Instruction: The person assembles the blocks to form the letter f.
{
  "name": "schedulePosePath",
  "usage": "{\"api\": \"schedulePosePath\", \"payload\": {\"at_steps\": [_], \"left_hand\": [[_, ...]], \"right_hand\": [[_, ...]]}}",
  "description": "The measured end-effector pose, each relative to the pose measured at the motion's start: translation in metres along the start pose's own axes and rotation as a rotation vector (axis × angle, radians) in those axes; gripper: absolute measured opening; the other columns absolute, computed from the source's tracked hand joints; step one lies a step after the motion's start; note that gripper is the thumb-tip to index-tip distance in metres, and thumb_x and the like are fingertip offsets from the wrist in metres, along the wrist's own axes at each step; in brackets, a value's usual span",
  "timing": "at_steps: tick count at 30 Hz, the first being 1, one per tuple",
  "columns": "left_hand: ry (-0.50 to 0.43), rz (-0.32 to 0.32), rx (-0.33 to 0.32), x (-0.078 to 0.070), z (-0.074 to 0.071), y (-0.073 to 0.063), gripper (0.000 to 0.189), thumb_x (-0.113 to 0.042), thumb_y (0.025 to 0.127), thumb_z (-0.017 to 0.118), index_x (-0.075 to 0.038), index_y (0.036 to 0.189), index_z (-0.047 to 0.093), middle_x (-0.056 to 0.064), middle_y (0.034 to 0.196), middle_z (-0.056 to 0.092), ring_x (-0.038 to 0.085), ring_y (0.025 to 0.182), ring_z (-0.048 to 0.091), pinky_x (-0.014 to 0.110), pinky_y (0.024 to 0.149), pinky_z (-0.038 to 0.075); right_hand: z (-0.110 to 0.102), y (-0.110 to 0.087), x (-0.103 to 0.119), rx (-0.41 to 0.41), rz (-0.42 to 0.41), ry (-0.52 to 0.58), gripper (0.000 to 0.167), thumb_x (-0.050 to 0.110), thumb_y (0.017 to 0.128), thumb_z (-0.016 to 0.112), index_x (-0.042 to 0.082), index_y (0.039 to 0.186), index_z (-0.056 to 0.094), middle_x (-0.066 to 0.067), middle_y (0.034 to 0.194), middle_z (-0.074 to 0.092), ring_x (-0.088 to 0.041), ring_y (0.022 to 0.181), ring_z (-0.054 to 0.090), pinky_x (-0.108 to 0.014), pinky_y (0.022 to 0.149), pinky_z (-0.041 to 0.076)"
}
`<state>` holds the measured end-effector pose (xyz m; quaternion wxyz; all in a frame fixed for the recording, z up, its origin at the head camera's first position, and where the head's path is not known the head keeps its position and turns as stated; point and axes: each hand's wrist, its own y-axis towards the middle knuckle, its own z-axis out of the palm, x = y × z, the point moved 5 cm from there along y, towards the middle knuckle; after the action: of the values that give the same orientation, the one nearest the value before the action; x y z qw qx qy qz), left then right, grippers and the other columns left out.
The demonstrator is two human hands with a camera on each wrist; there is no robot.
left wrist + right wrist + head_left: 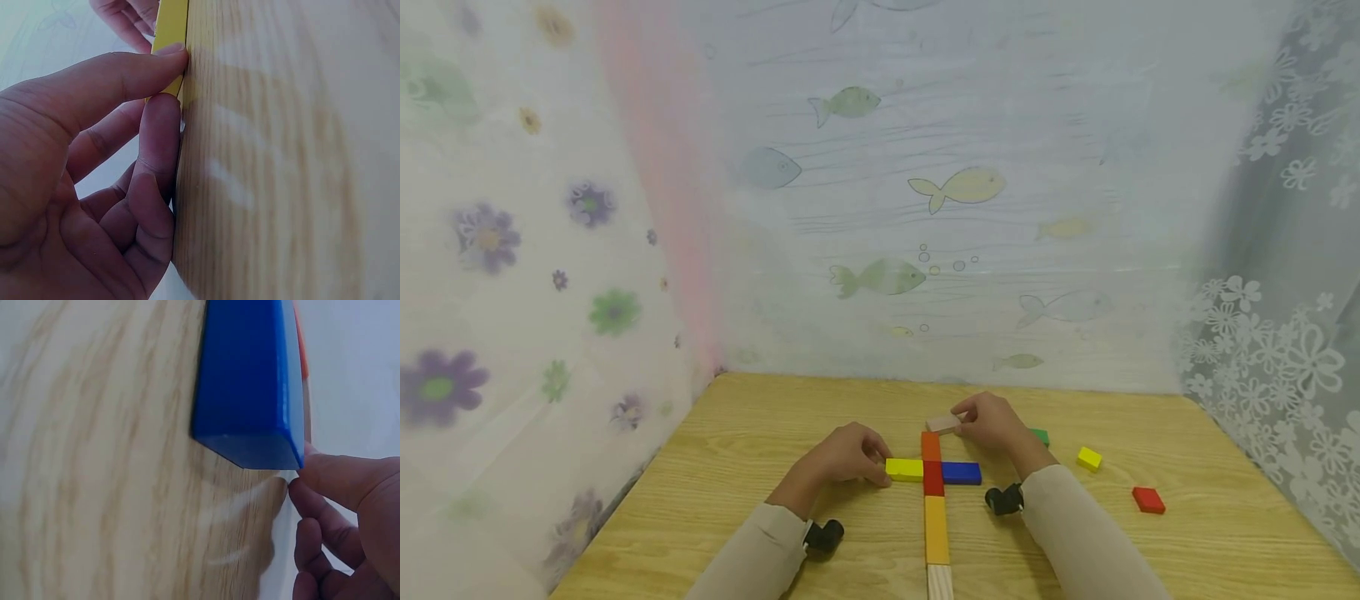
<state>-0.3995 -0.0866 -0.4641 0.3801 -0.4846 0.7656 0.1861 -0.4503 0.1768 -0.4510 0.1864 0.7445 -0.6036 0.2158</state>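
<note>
My left hand (847,454) pinches the left end of a yellow block (904,470) between thumb and finger. In the left wrist view, the thumb lies along the yellow block (172,31) close over the wood. My right hand (992,421) holds a plain wooden block (943,424) by its right end, just beyond an orange block (930,446). Below the orange one lies a red block (933,478), with the yellow block on its left and a blue block (961,473) on its right. The blue block (247,375) hides part of the right fingers' work in the right wrist view.
An amber block (936,530) and a pale wooden block (939,582) continue the column toward the near edge. Right of the right arm lie a green block (1040,437), partly hidden, a small yellow block (1089,459) and a red piece (1148,500). Patterned curtains surround the table (760,400).
</note>
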Motion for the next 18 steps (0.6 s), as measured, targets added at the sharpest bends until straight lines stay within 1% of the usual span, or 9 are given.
{"api": "schedulePosePath", "payload": {"at_steps": [4, 12, 18], "left_hand": [[-0.001, 0.001, 0.003, -0.0007, 0.0002, -0.0007, 0.027, -0.021, 0.077, 0.092, -0.019, 0.101, 0.079, 0.0, 0.085, 0.069, 0.018, 0.074, 0.06, 0.034, 0.064, 0.052], [-0.004, 0.007, 0.008, 0.0008, 0.0004, 0.0007, 0.026, -0.02, 0.078, 0.092, -0.02, 0.101, 0.079, -0.001, 0.085, 0.07, 0.017, 0.073, 0.061, 0.033, 0.064, 0.053], [0.001, 0.019, 0.011, 0.0006, 0.0006, 0.001, 0.026, -0.02, 0.078, 0.091, -0.019, 0.101, 0.079, -0.002, 0.084, 0.07, 0.016, 0.072, 0.061, 0.033, 0.064, 0.053]], "right_hand": [[-0.0009, -0.002, 0.0009, 0.007, 0.002, -0.001, 0.03, 0.017, 0.092, 0.079, 0.015, 0.122, 0.077, -0.007, 0.104, 0.075, -0.021, 0.09, 0.066, -0.045, 0.09, 0.057], [-0.0025, -0.0035, 0.0043, 0.016, -0.009, -0.002, 0.032, 0.018, 0.093, 0.078, 0.014, 0.125, 0.076, -0.007, 0.104, 0.075, -0.019, 0.087, 0.065, -0.041, 0.085, 0.058], [-0.0021, -0.0037, 0.0043, 0.011, -0.014, 0.004, 0.032, 0.017, 0.093, 0.078, 0.014, 0.125, 0.076, -0.007, 0.103, 0.075, -0.019, 0.087, 0.064, -0.043, 0.086, 0.057]]}}
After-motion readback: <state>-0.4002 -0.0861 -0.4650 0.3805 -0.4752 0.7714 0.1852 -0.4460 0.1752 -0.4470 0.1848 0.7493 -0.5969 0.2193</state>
